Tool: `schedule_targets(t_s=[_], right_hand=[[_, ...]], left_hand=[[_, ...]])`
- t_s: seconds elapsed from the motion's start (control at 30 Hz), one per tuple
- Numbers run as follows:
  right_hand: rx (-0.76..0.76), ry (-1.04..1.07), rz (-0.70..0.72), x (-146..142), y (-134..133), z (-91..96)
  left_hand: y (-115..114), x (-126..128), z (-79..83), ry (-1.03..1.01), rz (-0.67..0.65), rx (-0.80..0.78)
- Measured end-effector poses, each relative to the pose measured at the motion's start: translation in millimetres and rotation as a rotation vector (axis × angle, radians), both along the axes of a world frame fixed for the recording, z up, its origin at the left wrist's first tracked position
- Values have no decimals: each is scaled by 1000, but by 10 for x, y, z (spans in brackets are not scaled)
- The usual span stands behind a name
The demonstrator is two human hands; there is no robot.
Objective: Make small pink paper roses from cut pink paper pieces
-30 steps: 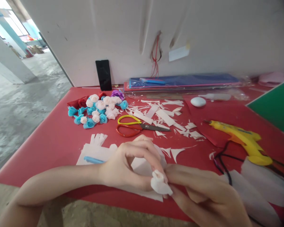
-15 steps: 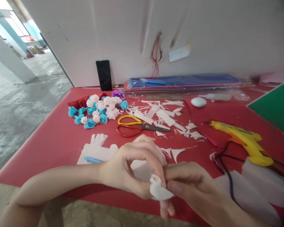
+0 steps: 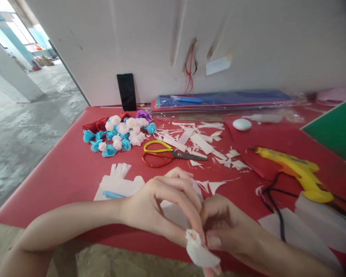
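Both my hands meet low at the front edge of the red table (image 3: 60,173). My left hand (image 3: 161,207) pinches the top of a small rolled white paper flower (image 3: 198,250) with thumb and fingertips. My right hand (image 3: 227,227) holds the same flower from the right, fingers curled under it. Behind my left hand lie white paper sheets (image 3: 118,186) with a blue pen (image 3: 112,194) on them.
A heap of finished blue, white, red and purple paper flowers (image 3: 118,132) lies at the back left. Yellow-and-red scissors (image 3: 164,154) lie among white paper scraps. A yellow glue gun (image 3: 296,171) with a black cord lies at right. Foam sheets (image 3: 222,100) and a black phone (image 3: 126,91) stand by the wall.
The two hands have sunk a little toward the table's front edge with the white flower. My right hand's fingers have curled in closer around it.
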State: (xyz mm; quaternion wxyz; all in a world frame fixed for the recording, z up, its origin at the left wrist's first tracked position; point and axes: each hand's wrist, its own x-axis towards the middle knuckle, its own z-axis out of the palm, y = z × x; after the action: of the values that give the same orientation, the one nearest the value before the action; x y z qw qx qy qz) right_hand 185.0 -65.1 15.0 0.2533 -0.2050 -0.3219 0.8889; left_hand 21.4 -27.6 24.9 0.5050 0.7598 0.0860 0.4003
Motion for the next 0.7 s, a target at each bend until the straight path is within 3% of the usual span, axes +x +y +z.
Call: schedule_targets(t_s=[0.47, 0.7], right_hand=[[19, -27, -26, -7, -18, -79], [183, -123, -243, -6, -94, -24]], left_hand=[[8, 8, 1, -18, -11, 17], [-15, 9, 0, -24, 70, -52]])
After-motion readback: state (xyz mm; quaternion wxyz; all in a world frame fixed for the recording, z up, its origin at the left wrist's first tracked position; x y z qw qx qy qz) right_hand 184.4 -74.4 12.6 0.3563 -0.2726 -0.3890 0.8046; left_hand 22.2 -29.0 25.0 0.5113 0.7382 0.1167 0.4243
